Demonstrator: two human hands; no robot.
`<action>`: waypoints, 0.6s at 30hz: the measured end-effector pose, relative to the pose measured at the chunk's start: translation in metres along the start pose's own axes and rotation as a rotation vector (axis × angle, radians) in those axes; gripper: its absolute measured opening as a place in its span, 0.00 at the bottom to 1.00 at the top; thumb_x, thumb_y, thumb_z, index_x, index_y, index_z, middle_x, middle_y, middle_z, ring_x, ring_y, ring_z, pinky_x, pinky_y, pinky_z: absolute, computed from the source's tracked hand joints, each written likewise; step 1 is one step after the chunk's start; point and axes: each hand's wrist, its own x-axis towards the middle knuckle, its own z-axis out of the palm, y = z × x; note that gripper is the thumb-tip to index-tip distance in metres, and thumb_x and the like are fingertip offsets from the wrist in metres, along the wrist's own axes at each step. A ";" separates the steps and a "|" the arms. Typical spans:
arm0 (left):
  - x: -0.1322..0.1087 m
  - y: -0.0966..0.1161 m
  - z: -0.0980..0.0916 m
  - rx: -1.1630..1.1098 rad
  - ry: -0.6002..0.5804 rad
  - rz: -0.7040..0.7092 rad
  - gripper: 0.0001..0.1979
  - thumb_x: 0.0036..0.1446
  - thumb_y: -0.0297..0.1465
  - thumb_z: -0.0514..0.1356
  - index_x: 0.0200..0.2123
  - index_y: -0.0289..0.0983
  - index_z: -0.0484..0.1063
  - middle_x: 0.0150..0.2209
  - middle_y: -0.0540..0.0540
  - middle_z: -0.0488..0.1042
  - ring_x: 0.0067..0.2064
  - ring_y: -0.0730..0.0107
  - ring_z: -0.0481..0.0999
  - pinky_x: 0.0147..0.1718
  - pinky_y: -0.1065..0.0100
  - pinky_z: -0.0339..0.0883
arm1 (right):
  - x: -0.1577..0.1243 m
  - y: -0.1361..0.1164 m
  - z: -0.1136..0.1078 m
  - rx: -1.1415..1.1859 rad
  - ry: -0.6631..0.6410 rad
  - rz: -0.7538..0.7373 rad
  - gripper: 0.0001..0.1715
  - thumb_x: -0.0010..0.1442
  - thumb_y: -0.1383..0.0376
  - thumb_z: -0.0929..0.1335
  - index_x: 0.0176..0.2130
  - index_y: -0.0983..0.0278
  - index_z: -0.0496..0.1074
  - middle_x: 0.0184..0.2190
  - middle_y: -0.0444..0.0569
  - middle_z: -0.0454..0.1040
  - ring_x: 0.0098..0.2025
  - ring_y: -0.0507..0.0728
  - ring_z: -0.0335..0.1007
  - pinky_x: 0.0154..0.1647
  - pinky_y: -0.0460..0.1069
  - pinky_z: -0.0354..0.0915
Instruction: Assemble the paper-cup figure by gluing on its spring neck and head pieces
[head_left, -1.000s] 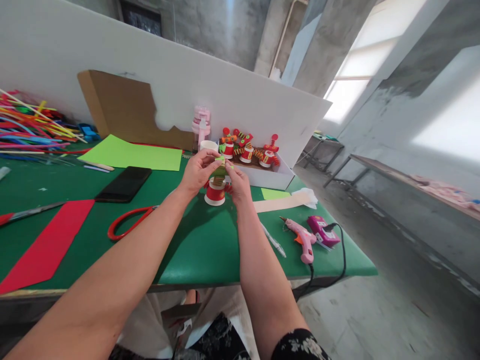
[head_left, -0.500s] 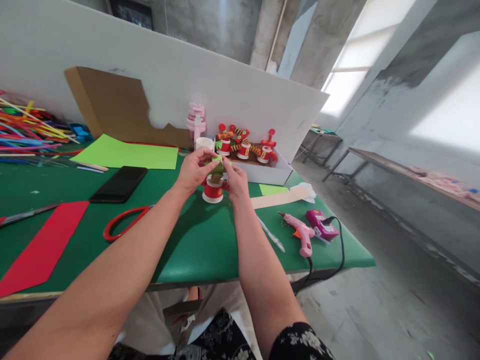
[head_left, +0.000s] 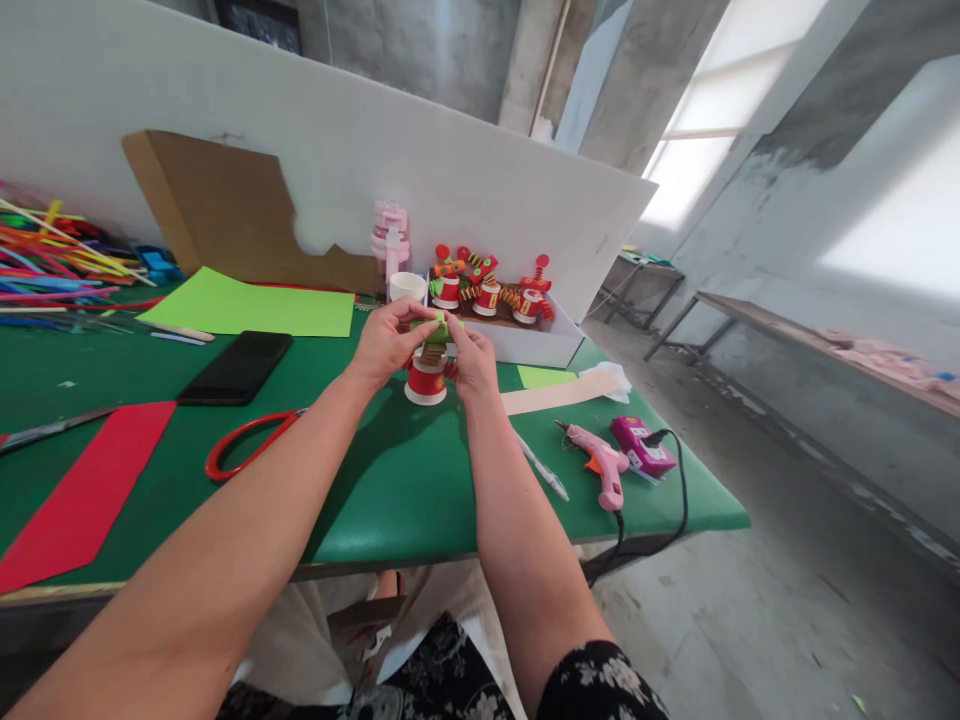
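Green paper piece (head_left: 437,329) pinched between fingers of left hand (head_left: 390,343) and right hand (head_left: 471,362), atop red cup (head_left: 425,381).

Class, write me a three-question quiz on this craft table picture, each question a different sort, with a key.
1. True or false: the pink glue gun is in the right hand.
2. What do both hands pinch above the red cup?
A. green paper piece
B. black phone
C. red scissors
3. Fill in: the red scissors lie on the green ____.

Key: 1 false; 2 A, the green paper piece, left hand too; 3 table.
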 end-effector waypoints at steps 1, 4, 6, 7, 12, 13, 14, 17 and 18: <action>0.000 0.000 -0.001 0.041 -0.006 0.016 0.09 0.48 0.37 0.67 0.31 0.39 0.77 0.36 0.45 0.82 0.40 0.59 0.80 0.42 0.60 0.73 | 0.000 0.000 0.000 0.002 0.003 -0.001 0.18 0.50 0.51 0.75 0.31 0.64 0.79 0.35 0.48 0.82 0.46 0.60 0.76 0.43 0.50 0.73; 0.001 0.000 -0.007 0.217 -0.034 0.113 0.08 0.53 0.37 0.64 0.33 0.41 0.80 0.40 0.44 0.83 0.44 0.56 0.80 0.46 0.57 0.71 | 0.002 0.002 -0.001 -0.010 0.024 -0.001 0.19 0.50 0.50 0.75 0.32 0.64 0.80 0.34 0.48 0.82 0.45 0.60 0.77 0.43 0.51 0.73; 0.002 0.001 -0.011 0.341 -0.057 0.220 0.08 0.54 0.38 0.63 0.34 0.43 0.81 0.42 0.44 0.83 0.48 0.54 0.78 0.51 0.55 0.68 | 0.003 0.002 -0.001 -0.013 0.047 0.005 0.19 0.50 0.50 0.74 0.31 0.64 0.80 0.34 0.48 0.82 0.45 0.60 0.77 0.42 0.51 0.73; 0.002 0.001 -0.012 0.395 -0.067 0.271 0.08 0.55 0.38 0.63 0.34 0.44 0.81 0.44 0.44 0.83 0.49 0.53 0.77 0.53 0.53 0.66 | 0.003 0.002 -0.001 -0.008 0.057 0.014 0.19 0.50 0.50 0.75 0.31 0.64 0.80 0.33 0.48 0.82 0.44 0.60 0.77 0.42 0.51 0.73; 0.002 0.000 -0.015 0.566 -0.095 0.403 0.09 0.58 0.36 0.60 0.38 0.45 0.81 0.46 0.45 0.83 0.51 0.52 0.75 0.56 0.50 0.61 | 0.000 -0.001 0.000 0.025 0.080 0.053 0.19 0.49 0.51 0.75 0.31 0.65 0.80 0.30 0.47 0.81 0.39 0.58 0.77 0.39 0.50 0.72; 0.002 -0.001 -0.015 0.585 -0.096 0.417 0.10 0.59 0.36 0.60 0.38 0.45 0.81 0.46 0.45 0.83 0.52 0.52 0.75 0.56 0.50 0.61 | 0.000 -0.002 0.000 0.032 0.078 0.051 0.19 0.49 0.52 0.76 0.31 0.65 0.80 0.30 0.47 0.81 0.38 0.57 0.76 0.39 0.49 0.72; 0.002 -0.001 -0.015 0.604 -0.094 0.430 0.10 0.59 0.36 0.59 0.39 0.45 0.81 0.47 0.45 0.83 0.52 0.52 0.75 0.56 0.50 0.60 | -0.001 -0.003 0.000 0.038 0.077 0.050 0.18 0.49 0.52 0.76 0.30 0.65 0.80 0.30 0.46 0.81 0.38 0.57 0.76 0.38 0.49 0.72; 0.001 -0.003 -0.016 0.667 -0.084 0.476 0.11 0.62 0.36 0.58 0.39 0.45 0.81 0.49 0.46 0.82 0.53 0.53 0.75 0.56 0.50 0.61 | -0.002 -0.005 0.000 0.053 0.084 0.063 0.18 0.48 0.53 0.76 0.29 0.65 0.79 0.29 0.46 0.80 0.38 0.56 0.76 0.38 0.48 0.71; 0.001 -0.003 -0.016 0.689 -0.084 0.495 0.12 0.63 0.36 0.57 0.40 0.45 0.81 0.49 0.46 0.82 0.53 0.54 0.75 0.55 0.50 0.62 | -0.002 -0.005 0.000 0.059 0.087 0.071 0.17 0.48 0.53 0.76 0.29 0.65 0.79 0.29 0.46 0.80 0.38 0.56 0.76 0.37 0.48 0.71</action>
